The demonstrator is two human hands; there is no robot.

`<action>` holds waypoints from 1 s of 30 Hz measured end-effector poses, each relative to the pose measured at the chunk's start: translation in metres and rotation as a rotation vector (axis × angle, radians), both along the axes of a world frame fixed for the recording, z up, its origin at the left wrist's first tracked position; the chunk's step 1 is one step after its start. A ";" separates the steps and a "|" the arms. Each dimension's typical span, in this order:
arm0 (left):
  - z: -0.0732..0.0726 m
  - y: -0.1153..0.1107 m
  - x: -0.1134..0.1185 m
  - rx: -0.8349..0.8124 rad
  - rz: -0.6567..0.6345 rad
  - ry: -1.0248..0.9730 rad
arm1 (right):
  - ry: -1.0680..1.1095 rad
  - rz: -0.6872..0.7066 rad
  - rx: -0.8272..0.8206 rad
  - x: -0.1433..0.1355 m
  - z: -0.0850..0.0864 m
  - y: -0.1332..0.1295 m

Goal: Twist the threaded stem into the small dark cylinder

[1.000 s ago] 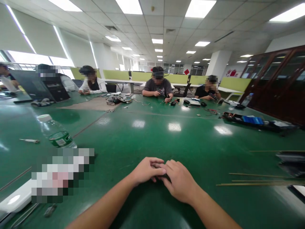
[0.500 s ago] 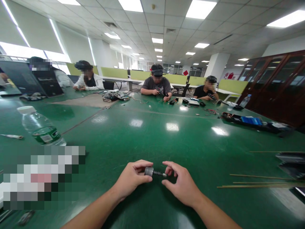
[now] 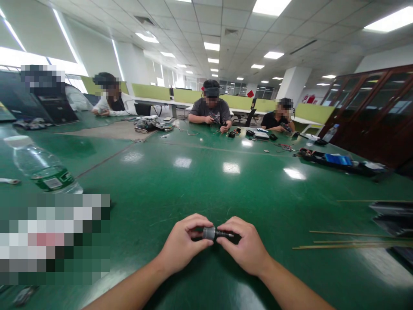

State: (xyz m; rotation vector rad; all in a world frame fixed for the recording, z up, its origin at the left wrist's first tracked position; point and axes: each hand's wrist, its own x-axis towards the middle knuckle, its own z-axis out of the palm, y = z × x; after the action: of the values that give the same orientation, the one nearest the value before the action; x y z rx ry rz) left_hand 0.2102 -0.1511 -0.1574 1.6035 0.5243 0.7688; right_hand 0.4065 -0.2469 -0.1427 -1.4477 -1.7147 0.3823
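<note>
Grey metal part (image 3: 209,233): grasped at left, right fingers about its ribbed shaft (image 3: 223,234)

The part lies between the two hands, over the green table (image 3: 193,193), with its shaft pointing to the right-hand side. The left hand (image 3: 183,242) grasps the broad cylindrical end between thumb and fingers. The right hand (image 3: 248,247) is curled with thumb and fingertips on either side of the shaft; whether they press on it cannot be told.

Assessment: the part is judged stiff and dense for its size, though light enough for fingertips. The cylinder's smooth wall may slip or roll; the ribbed shaft should give better purchase. The thin tip appears the most vulnerable point. The broad cylinder is considered the soundest hold.

Change noted: half a second earlier, the right fingertips were apart near the tip; they now sit further left, close to the cylinder. The left hand's hold is unchanged.
</note>
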 end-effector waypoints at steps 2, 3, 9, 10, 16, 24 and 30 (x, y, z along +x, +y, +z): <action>0.000 0.000 0.001 0.024 0.015 0.024 | 0.004 0.002 -0.004 0.001 -0.001 0.000; 0.000 0.000 0.001 0.041 0.026 0.041 | 0.005 0.001 -0.006 0.002 -0.001 0.000; -0.002 0.003 0.002 0.132 0.081 0.130 | 0.004 -0.018 -0.022 0.005 -0.001 0.001; -0.002 0.003 0.002 0.137 0.082 0.132 | 0.001 -0.017 -0.025 0.005 -0.001 0.002; -0.003 0.003 0.002 0.143 0.080 0.129 | -0.012 -0.032 -0.047 0.004 0.000 0.000; -0.002 0.006 -0.002 0.181 0.088 0.156 | -0.004 -0.046 -0.064 0.005 0.001 -0.001; -0.003 0.009 -0.003 0.182 0.088 0.148 | 0.007 -0.049 -0.064 0.007 -0.001 0.001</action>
State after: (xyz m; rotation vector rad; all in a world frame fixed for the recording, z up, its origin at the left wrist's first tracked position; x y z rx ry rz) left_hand 0.2072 -0.1422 -0.1607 1.8262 0.6504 0.7851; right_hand 0.4131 -0.2457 -0.1433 -1.5298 -1.6713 0.4191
